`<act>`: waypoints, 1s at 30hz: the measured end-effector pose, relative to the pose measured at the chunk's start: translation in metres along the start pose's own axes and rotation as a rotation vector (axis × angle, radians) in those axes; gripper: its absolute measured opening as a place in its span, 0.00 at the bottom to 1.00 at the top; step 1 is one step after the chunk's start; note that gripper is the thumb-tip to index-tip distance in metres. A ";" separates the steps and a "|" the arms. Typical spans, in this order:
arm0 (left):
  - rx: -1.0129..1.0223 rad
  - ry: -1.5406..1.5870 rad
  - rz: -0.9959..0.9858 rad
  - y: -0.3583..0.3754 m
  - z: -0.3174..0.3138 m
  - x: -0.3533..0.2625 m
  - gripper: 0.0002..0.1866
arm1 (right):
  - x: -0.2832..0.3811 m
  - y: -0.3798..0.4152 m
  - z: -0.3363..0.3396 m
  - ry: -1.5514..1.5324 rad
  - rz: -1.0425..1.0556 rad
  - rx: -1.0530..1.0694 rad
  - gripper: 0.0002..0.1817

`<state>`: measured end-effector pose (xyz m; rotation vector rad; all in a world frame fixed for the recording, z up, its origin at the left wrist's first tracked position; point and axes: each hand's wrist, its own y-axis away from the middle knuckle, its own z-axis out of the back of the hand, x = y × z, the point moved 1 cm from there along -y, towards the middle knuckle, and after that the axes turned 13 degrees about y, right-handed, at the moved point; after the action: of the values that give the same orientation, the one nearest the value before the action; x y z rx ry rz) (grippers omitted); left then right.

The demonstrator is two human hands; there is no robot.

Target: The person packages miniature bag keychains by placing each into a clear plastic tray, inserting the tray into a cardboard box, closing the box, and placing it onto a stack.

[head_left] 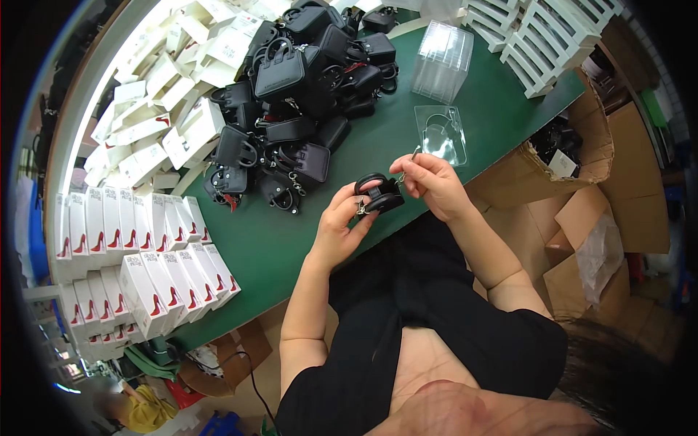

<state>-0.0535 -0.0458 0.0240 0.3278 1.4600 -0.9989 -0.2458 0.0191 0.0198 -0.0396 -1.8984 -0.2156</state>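
My left hand [340,224] is closed around a small black mini handbag [385,195], tilted just over the table's near edge. A metal clasp [361,208] shows beside my left fingers. On the bag's other side, my right hand [434,183] pinches a small metal piece [416,152]; its exact kind is too small to tell. Another bit of metal hardware [401,177] shows between my right fingertips and the bag. Ahead of my hands, a large heap of similar black mini handbags [291,76] with metal clips lies on the green table [378,138].
A clear plastic tray [441,135] lies near a stack of clear trays [441,62]. White boxes with red shoe prints [156,291] stand in rows at left, beside loose white boxes [174,80]. White racks [545,43] and an open cardboard box [574,149] are at right.
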 end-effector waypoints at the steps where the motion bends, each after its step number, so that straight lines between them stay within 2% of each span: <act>1: -0.010 0.000 0.009 0.001 0.001 0.000 0.17 | 0.003 0.000 -0.002 -0.141 -0.057 -0.008 0.09; 2: -0.011 -0.001 0.011 0.003 0.001 0.001 0.17 | 0.005 0.001 -0.002 -0.141 -0.059 -0.007 0.09; 6: -0.210 0.159 0.156 0.010 -0.002 0.005 0.14 | 0.016 0.002 0.001 0.432 0.138 0.201 0.14; 7: -0.210 0.160 0.158 0.010 -0.005 0.004 0.14 | 0.018 0.003 -0.001 0.431 0.136 0.201 0.14; 11: -0.346 0.293 -0.127 -0.006 -0.018 -0.009 0.17 | 0.035 0.007 -0.009 0.871 0.375 0.049 0.19; 17: -0.207 0.292 -0.252 -0.003 -0.010 0.002 0.19 | 0.045 0.011 -0.012 0.992 0.516 0.071 0.19; 22: -0.354 0.145 -0.265 -0.003 -0.029 0.002 0.20 | 0.048 0.017 -0.014 1.006 0.594 -0.039 0.19; 26: -0.585 0.230 -0.100 -0.004 -0.047 -0.007 0.19 | 0.043 0.016 -0.012 0.982 0.640 -0.154 0.19; 29: -0.558 0.242 -0.092 -0.007 -0.044 0.003 0.18 | 0.051 0.015 0.006 0.902 0.629 -0.263 0.19; 30: -0.544 0.247 -0.086 -0.010 -0.043 0.008 0.17 | 0.058 0.015 0.016 0.867 0.560 -0.312 0.18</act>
<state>-0.0909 -0.0228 0.0133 -0.0104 1.9158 -0.6042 -0.2784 0.0320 0.0709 -0.5861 -0.9250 -0.1105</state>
